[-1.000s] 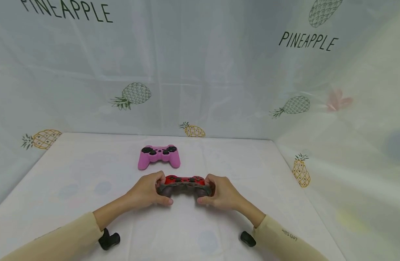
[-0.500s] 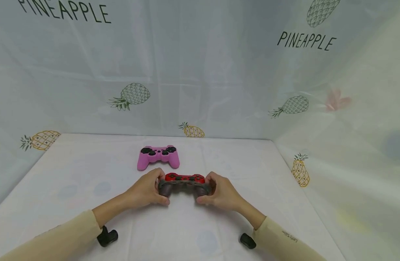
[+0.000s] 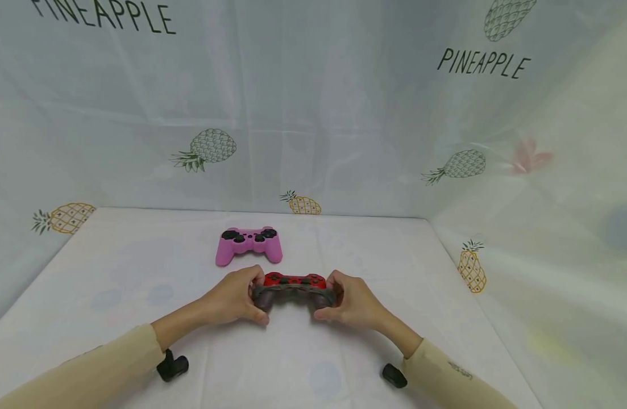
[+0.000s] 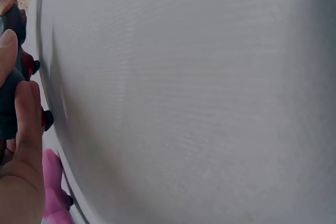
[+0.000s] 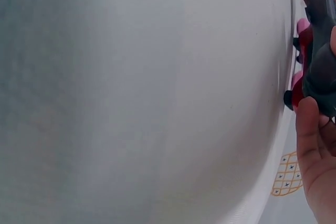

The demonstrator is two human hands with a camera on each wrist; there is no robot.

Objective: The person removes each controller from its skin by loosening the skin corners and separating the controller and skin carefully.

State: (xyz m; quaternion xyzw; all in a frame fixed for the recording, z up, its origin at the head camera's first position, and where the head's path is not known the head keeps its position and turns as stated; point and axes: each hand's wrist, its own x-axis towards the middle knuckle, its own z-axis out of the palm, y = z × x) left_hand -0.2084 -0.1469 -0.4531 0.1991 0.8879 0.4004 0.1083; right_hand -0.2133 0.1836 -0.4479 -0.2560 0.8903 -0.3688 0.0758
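Observation:
A red and dark grey game controller [image 3: 294,282] is held between both hands near the middle of the table, its red face turned away and its grips toward me. My left hand [image 3: 237,296] pinches its left end, thumb at the near side and fingers behind. At the other end my right hand [image 3: 355,301] grips it the same way. The left wrist view shows the left fingers [image 4: 26,108] against the dark shell. In the right wrist view, the right fingers [image 5: 308,124] lie along its end. Just beyond the left hand lies a pink game controller [image 3: 249,245] with black sticks and pads.
A white cloth covers the table [image 3: 154,255], and a pineapple-print curtain [image 3: 313,102] hangs behind and at both sides. Black wrist devices [image 3: 172,365] sit below the cuffs of both cream sleeves [image 3: 113,363].
Both hands have shifted slightly to the right with the red and grey controller, which keeps nearly the same tilt. The pink controller has stayed in place.

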